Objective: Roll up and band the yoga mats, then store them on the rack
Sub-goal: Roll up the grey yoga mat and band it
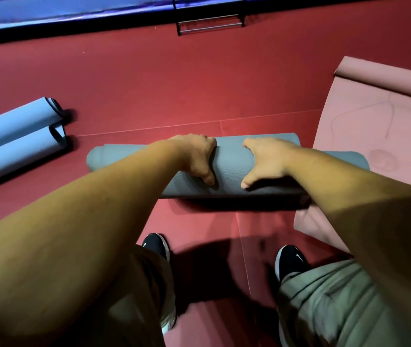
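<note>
Grey mat (229,169) is fully rolled and lies on the red floor (149,83) straight ahead of the person, long axis left-right. Both hands are on its middle, side by side. Left hand (194,159) and right hand (267,161) each grip it, fingers curled over the far side and thumbs on the near side. No band visible. The roll is thick and soft, foam-like with fine ribbing. Its right end overlaps the pink mat (365,126), which is smooth and mostly flat. Two blue rolls (16,136) are on the left. Rack (209,25), black frame with metal bars, is far ahead, well apart.
</note>
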